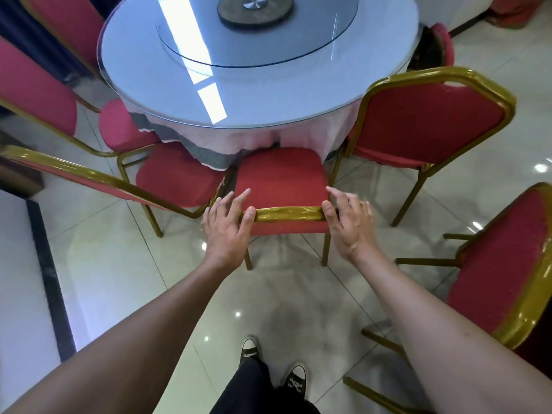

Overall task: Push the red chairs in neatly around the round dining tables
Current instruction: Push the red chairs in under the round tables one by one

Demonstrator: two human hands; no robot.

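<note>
Hands (288,224) on gold-framed red chair (280,177), round glass-topped table (260,94)

Bright, even indoor light. Strong window glare streaks the glass tabletop (209,85), small specular spots on the glossy floor tiles (283,294). Soft shadows under the chairs. Heavy wide-angle bending at frame edges (forearms stretched). Slight softness overall, upper corners dim.

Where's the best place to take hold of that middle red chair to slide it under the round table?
Take the middle chair by the gold top rail of its backrest, from behind, one hand near each end. The left hand and right hand sit there now. The rail faces the person and the seat points at the round table.
</note>
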